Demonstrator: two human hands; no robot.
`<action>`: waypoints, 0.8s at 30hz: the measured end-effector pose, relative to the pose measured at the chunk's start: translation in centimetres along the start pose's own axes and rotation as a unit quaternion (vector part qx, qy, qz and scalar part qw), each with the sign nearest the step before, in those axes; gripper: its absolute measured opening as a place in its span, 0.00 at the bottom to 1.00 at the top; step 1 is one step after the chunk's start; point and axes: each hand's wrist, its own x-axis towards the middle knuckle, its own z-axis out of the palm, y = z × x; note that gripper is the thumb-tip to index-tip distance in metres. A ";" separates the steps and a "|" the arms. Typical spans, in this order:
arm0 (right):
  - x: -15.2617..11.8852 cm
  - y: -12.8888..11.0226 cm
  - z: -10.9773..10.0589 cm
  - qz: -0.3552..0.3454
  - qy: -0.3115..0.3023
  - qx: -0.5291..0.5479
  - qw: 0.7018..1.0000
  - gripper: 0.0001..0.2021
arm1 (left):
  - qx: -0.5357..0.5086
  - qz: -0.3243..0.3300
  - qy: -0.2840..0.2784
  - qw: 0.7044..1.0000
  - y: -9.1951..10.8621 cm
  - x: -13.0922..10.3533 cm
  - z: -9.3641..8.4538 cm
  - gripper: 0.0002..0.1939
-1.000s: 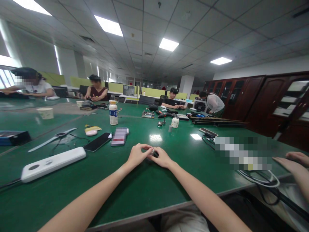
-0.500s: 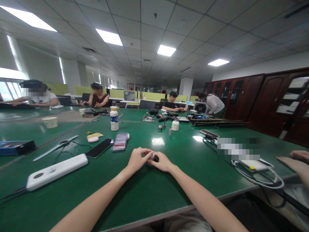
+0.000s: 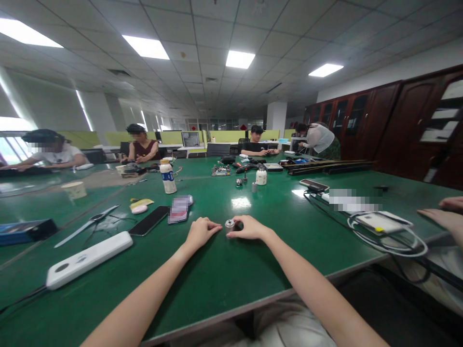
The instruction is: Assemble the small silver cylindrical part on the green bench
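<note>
A small silvery metal cylinder (image 3: 229, 228) stands upright on the green table (image 3: 217, 284), with a dark cross-like mark on its top. My right hand (image 3: 249, 227) grips it from the right between thumb and fingers. Just left of the cylinder, my left hand (image 3: 202, 232) is apart from it, its thumb and fingertips pressed together; whether something tiny is between them I cannot make out. Farther back stand a short metal cylinder (image 3: 254, 187), a small dark metal part (image 3: 238, 182) and a white jar (image 3: 261, 176).
A phone (image 3: 149, 220), a patterned pouch (image 3: 180, 209), a white power strip (image 3: 90, 260) and a bottle (image 3: 168, 177) lie or stand to the left. White cables (image 3: 388, 233) are at the right, near another person's hands (image 3: 443, 217). Several people are farther back.
My left hand has drawn away to the left of the metal cylinder, which now shows its top. The view has tilted slightly. My right hand still holds the cylinder.
</note>
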 end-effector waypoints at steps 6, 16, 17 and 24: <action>-0.4 0.5 -1.4 0.034 -0.018 0.002 0.999 0.20 | -0.013 0.018 -0.001 1.000 1.6 -0.4 -0.1 0.14; -0.6 0.1 -2.9 0.061 -0.034 -0.013 0.997 0.21 | -0.156 -0.053 0.043 0.985 6.0 1.2 0.1 0.17; -0.6 0.1 -3.0 0.059 -0.030 -0.011 0.998 0.20 | -0.165 -0.058 0.063 0.983 6.7 1.8 0.2 0.17; -0.4 0.5 -2.8 0.063 -0.039 -0.002 0.997 0.17 | -0.232 -0.102 0.138 0.958 9.6 1.8 2.3 0.15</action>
